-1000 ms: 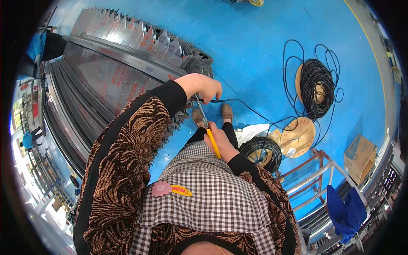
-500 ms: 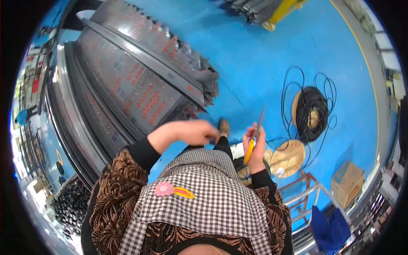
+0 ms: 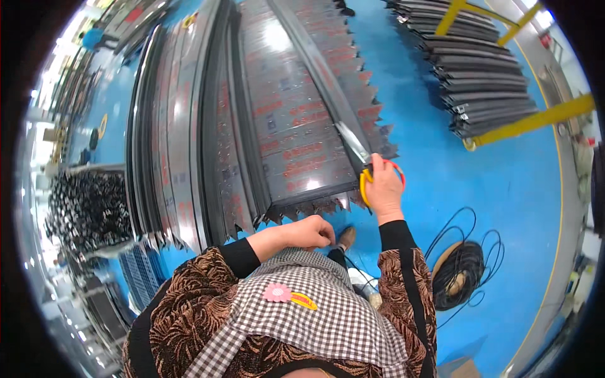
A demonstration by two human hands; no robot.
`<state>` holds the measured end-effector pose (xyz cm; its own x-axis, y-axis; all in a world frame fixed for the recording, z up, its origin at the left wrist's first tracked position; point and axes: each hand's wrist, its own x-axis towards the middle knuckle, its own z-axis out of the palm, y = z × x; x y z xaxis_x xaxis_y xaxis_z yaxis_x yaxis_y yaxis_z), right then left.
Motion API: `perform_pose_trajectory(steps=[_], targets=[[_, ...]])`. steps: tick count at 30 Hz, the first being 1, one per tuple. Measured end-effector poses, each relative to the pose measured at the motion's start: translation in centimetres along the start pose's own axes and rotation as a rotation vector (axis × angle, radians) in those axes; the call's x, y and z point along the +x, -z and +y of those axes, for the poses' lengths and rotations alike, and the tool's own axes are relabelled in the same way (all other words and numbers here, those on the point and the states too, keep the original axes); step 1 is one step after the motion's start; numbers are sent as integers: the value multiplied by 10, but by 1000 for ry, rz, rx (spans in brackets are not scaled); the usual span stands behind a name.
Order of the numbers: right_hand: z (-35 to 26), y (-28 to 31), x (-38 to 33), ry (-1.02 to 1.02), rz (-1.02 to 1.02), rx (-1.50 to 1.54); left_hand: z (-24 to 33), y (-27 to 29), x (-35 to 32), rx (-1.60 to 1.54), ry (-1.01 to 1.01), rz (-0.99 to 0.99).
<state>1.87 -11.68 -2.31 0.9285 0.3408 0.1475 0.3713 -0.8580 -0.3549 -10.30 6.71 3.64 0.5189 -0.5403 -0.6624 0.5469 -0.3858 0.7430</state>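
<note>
My right hand [image 3: 386, 192] grips a pair of scissors [image 3: 355, 143] with red and yellow handles. Their blades point away from me, over the near right end of a stack of long grey profiles [image 3: 293, 142] marked in red. A dark profile [image 3: 324, 72] lies lengthwise on top of this stack, close by the blades. In front of my apron, my left hand [image 3: 309, 232] is closed with its fingers curled. A thin black cord [image 3: 358, 266] runs near its fingertips; whether the fingers hold it is hidden.
More long profiles [image 3: 179, 138] are stacked to the left. At the right, dark profiles [image 3: 479, 82] rest by a yellow metal frame [image 3: 535, 123]. A coil of black cord [image 3: 459, 277] lies on the blue floor with loose loops. Bundled dark pieces [image 3: 88, 211] stand far left.
The view has swung, bringing the stack in front of me. My right hand has moved forward with the scissors, from beside my body to the stack's end. My left hand stays near my apron.
</note>
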Motion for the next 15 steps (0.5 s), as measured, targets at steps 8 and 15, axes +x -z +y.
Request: perform_pose_trajectory(steps=[8,15], targets=[[-33,55,-29,24,-131,158,-1,6,-41,-670,-249,349],[-90,16,-101,-416,-731,1601,-21,38,-61,-1169,-361,585]])
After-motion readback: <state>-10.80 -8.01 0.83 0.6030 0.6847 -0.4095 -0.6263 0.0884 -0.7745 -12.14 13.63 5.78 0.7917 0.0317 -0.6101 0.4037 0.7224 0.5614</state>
